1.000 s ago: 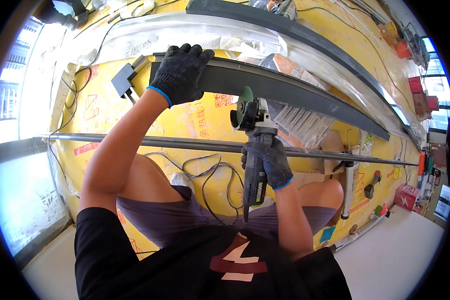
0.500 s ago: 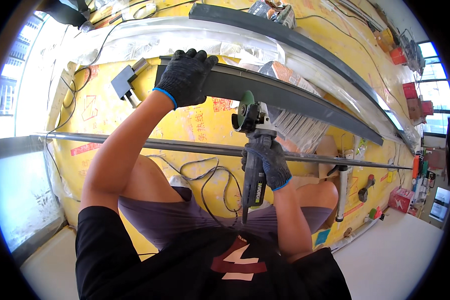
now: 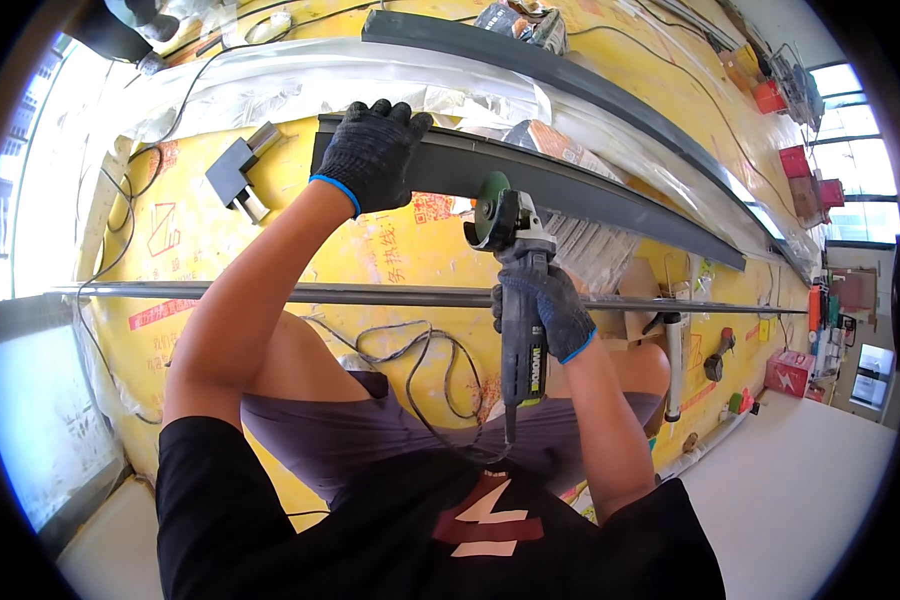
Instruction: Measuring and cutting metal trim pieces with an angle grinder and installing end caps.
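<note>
My left hand (image 3: 375, 155), in a black knit glove with a blue cuff, is closed over the left end of a long dark grey metal profile (image 3: 590, 195). The fingers reach across its far edge. In my gloved right hand (image 3: 550, 305) is an angle grinder (image 3: 524, 350), gripped round the body with its head pointing away from me. Its green disc (image 3: 489, 200) is at the profile's near edge, a little right of my left hand; whether it touches cannot be made out. From the grinder's lower end a black cord (image 3: 450, 345) loops between my legs.
A thin dark bar (image 3: 370, 294) crosses in front of me under the grinder. Beyond lies another long grey profile (image 3: 560, 70) beside plastic sheeting (image 3: 270, 85). A small grey cut piece (image 3: 232, 175) lies left on the yellow floor covering. A caulking gun (image 3: 674, 365) and a cordless drill (image 3: 718, 355) are right.
My right hand has shifted slightly right and the grinder has tilted a little, its disc nearer the profile. The left hand keeps its hold. The whole view has shifted slightly.
</note>
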### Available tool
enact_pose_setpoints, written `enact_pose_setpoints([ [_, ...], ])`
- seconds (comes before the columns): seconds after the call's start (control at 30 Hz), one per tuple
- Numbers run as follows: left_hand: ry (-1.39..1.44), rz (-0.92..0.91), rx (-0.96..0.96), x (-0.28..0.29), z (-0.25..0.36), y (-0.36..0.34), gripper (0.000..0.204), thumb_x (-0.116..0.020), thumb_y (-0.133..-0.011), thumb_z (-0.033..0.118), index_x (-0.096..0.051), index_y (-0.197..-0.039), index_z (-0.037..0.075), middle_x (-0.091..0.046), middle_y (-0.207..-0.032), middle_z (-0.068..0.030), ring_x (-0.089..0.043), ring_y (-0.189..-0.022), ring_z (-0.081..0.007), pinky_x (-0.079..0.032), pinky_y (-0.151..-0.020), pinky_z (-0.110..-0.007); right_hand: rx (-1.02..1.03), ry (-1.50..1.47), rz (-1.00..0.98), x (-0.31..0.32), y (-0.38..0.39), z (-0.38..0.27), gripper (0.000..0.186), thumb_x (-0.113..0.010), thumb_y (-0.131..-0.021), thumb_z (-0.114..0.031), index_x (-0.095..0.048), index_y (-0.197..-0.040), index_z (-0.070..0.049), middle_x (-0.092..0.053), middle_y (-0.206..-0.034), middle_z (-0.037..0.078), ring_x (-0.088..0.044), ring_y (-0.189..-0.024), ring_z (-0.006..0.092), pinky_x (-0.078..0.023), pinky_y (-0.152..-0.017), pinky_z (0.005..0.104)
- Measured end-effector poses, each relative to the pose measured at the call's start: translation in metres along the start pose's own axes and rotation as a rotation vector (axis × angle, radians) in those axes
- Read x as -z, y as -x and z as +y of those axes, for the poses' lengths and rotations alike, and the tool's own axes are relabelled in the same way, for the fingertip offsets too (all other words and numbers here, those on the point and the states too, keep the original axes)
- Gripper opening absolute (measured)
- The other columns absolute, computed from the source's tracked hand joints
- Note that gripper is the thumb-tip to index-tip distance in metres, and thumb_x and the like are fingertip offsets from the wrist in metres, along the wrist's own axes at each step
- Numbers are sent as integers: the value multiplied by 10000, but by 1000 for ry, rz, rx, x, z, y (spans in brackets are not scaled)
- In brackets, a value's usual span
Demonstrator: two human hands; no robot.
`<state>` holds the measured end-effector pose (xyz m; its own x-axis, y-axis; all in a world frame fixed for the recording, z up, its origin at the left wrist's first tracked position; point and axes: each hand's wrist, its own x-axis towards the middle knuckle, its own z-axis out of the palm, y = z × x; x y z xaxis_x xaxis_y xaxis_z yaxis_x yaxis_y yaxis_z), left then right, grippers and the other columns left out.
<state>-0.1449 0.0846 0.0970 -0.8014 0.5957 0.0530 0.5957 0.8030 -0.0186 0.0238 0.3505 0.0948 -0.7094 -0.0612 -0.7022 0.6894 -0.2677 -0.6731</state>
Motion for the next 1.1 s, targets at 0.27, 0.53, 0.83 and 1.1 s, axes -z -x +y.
enact_pose_setpoints([
  [0.27, 40, 22, -6, 1, -3, 1, 817, -869, -672, 346, -577, -1381, 62, -654, -1187, -145, -629, -1126, -327, -500, -935, -467, -28, 6, 12, 0, -1, -7, 333, -779, -901, -213, -645, -1143, -26, -694, -865, 142, -717, -697, 262, -623, -595, 413],
  [0.53, 30, 11, 4, 0, -2, 1, 812, -875, -675, 345, -583, -1379, 66, -657, -1187, -145, -631, -1126, -330, -501, -940, -473, -15, 1, 8, -5, 0, -10, 329, -778, -899, -199, -639, -1150, -39, -697, -863, 141, -717, -688, 258, -626, -591, 412],
  [0.83, 26, 25, 14, 2, 1, 0, 816, -893, -665, 344, -600, -1381, 85, -661, -1185, -144, -629, -1132, -337, -503, -957, -511, -16, -9, 0, 0, -4, -6, 331, -784, -899, -196, -634, -1150, -42, -702, -863, 137, -718, -674, 251, -626, -580, 402],
  [1.1, 19, -1, 25, 3, 1, 1, 834, -907, -661, 345, -594, -1393, 96, -653, -1187, -143, -627, -1127, -347, -498, -970, -528, -19, 7, 13, -6, -2, -8, 336, -794, -895, -204, -634, -1137, -35, -703, -868, 138, -719, -694, 245, -628, -587, 398],
])
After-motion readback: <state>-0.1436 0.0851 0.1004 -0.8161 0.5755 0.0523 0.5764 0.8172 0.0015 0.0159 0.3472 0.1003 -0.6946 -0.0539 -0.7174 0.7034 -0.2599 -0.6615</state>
